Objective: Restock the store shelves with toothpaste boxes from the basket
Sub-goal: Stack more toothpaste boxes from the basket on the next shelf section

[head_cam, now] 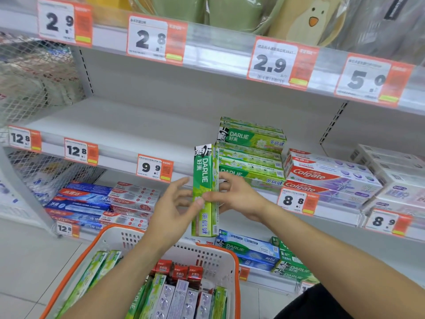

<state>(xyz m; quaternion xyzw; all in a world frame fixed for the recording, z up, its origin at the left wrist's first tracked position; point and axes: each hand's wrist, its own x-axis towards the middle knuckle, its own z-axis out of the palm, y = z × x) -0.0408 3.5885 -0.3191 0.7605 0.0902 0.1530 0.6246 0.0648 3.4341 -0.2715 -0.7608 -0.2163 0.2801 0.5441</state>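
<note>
A green toothpaste box [205,189] is held upright in front of the middle shelf [128,125] — gripped at its right edge by the right hand [239,199], pinched low on its left side by the left hand [174,203], thumb on the face. Just behind it, a stack of green boxes [250,155] is seen on the shelf. Below, more boxes are packed in the orange-rimmed basket [220,256].

Both hands, left [174,203] and right [239,199], raised together, fingers curled.
</note>
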